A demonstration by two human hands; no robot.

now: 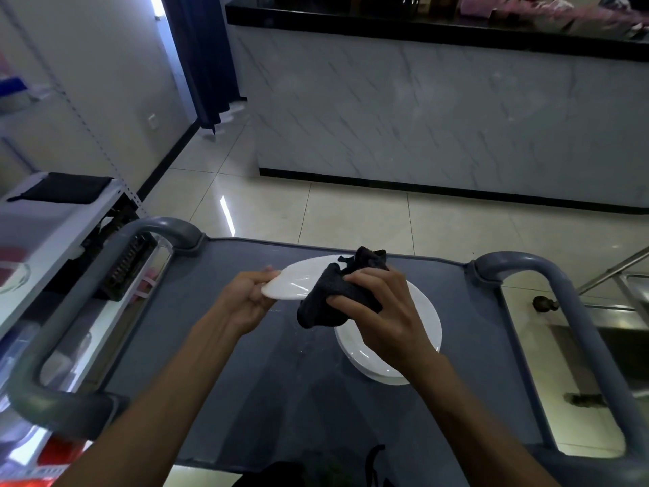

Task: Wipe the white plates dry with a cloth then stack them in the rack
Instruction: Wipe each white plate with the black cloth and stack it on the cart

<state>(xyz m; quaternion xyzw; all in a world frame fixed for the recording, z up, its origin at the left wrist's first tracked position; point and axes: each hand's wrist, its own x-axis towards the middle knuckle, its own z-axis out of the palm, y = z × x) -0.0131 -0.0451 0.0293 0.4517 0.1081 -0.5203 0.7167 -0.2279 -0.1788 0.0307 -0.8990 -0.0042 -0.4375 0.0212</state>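
Left hand (251, 297) holds a white plate (298, 281) by its left rim, thumb on top and fingers curled under, so the plate is lifted off the cart top (246, 363) and tilted with its face open to the other hand; gripping only the edge likely keeps the wiping area free. Right hand (377, 307) has its fingers curled round a bunched dark cloth (337, 297), pinching it against the plate's right side, cloth wrapped over the rim so both faces probably get dried in one pass. Below and to the right, partly under the right hand, a stack of white plates (421, 325) sits flat on the cart, near the held plate, so the next one is an easy reach; can't tell how many are in it or whether they're wet. Grey cart handles (562, 272) stand at left and right. To the left, a white shelf unit (45, 219) carries a folded black cloth (66, 188), and a dark slotted rack (124, 265) sits just beside the cart's left handle, close by, likely so dried plates go straight across. Step in hand looks like wiping; the held plate is not yet racked.
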